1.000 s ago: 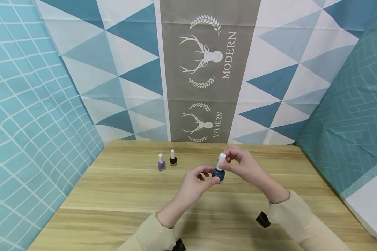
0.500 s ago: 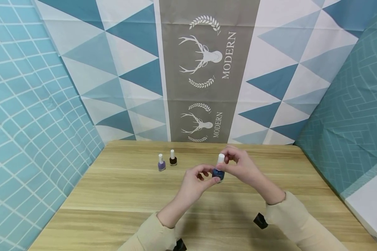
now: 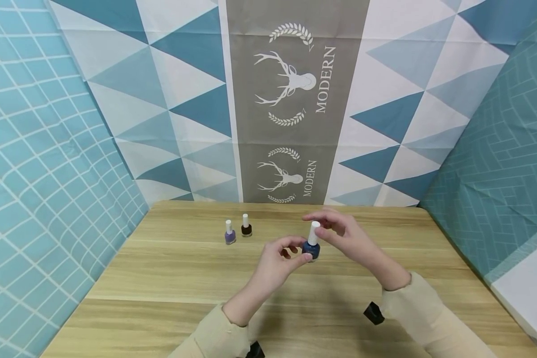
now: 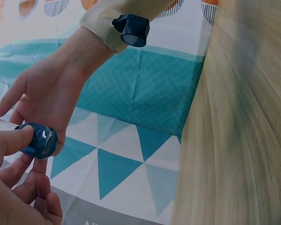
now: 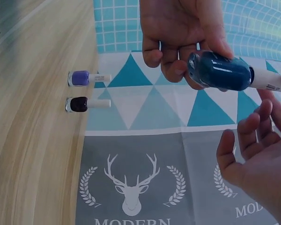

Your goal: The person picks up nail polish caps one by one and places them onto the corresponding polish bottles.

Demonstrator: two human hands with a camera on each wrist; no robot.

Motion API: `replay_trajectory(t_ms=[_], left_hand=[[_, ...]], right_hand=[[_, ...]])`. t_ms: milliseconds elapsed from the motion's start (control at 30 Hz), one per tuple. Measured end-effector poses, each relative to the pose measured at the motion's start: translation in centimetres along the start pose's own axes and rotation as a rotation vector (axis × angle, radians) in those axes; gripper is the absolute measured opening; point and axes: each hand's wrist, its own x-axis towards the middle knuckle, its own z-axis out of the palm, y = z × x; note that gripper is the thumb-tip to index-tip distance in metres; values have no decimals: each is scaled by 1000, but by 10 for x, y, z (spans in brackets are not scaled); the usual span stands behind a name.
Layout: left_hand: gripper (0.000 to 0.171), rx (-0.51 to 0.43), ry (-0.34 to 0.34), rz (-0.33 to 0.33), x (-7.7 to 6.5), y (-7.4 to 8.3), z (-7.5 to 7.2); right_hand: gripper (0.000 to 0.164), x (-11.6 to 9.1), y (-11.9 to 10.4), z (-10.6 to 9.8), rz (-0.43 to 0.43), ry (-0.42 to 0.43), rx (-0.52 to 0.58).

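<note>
A bottle of dark blue nail polish [image 3: 311, 249] with a white cap [image 3: 313, 233] is held upright above the table. My left hand [image 3: 275, 258] pinches its glass body between thumb and fingers, seen also in the left wrist view, where the blue bottle [image 4: 41, 141] shows under the thumb. Around the cap, my right hand [image 3: 346, 236] has loosened fingers, the index stretched out past it and the thumb close by its side. In the right wrist view the right hand [image 5: 267, 154] has its thumb and index finger right at the white cap [image 5: 269, 80].
Two more polish bottles stand upright toward the back left of the wooden table [image 3: 170, 278]: a purple one [image 3: 230, 236] and a dark, nearly black one [image 3: 246, 229]. Patterned cloth walls [image 3: 197, 124] rise at the back and both sides. Black wrist cameras [image 3: 374, 313] hang by the cuffs.
My right fingers gripped the white cap earlier, shifted slightly lower, and have now spread away from it, with the index extended. The left hand and blue bottle have stayed nearly still.
</note>
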Motion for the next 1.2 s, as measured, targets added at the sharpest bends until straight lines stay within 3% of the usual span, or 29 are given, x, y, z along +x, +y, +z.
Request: replay_trajectory(t_ms=[200,367,1200], left_hand=[[24,27,-23,21,-1,0,0],[24,28,-26,9,-2,0,0],[24,-7,-14,-8,-1,2,2]], right_hand=[[26,0,-2,-5,-84,-59,37],[23,0,-2,-6,-106,-68,32],[17,0,-4,-4,-46,59,-71]])
